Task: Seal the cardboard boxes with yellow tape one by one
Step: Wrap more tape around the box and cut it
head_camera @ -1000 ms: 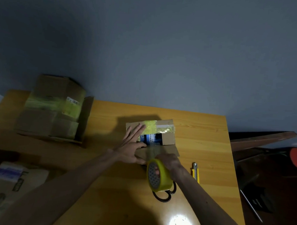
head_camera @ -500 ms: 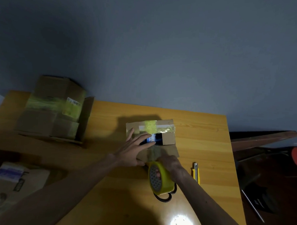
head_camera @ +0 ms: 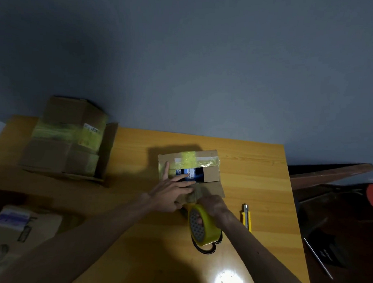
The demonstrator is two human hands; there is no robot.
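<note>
A small cardboard box (head_camera: 211, 174) lies in the middle of the wooden table (head_camera: 254, 176), with yellow tape across its far top and a dark blue label showing. My left hand (head_camera: 172, 190) lies flat on the box top, fingers straight and pressing. My right hand (head_camera: 212, 204) grips the yellow tape roll (head_camera: 201, 225) at the box's near edge, fingers through its core. A stretch of tape runs from the roll up the box's near side.
A larger cardboard box (head_camera: 68, 140) bearing yellow tape stands at the table's far left. A yellow utility knife (head_camera: 246, 217) lies right of the roll, black scissors (head_camera: 206, 248) under it. Another box (head_camera: 17, 230) sits low at the left. Dark items fill the floor at right.
My left hand slid back along the box top toward me, its fingers now over the blue label. The tape roll shifted slightly down and right.
</note>
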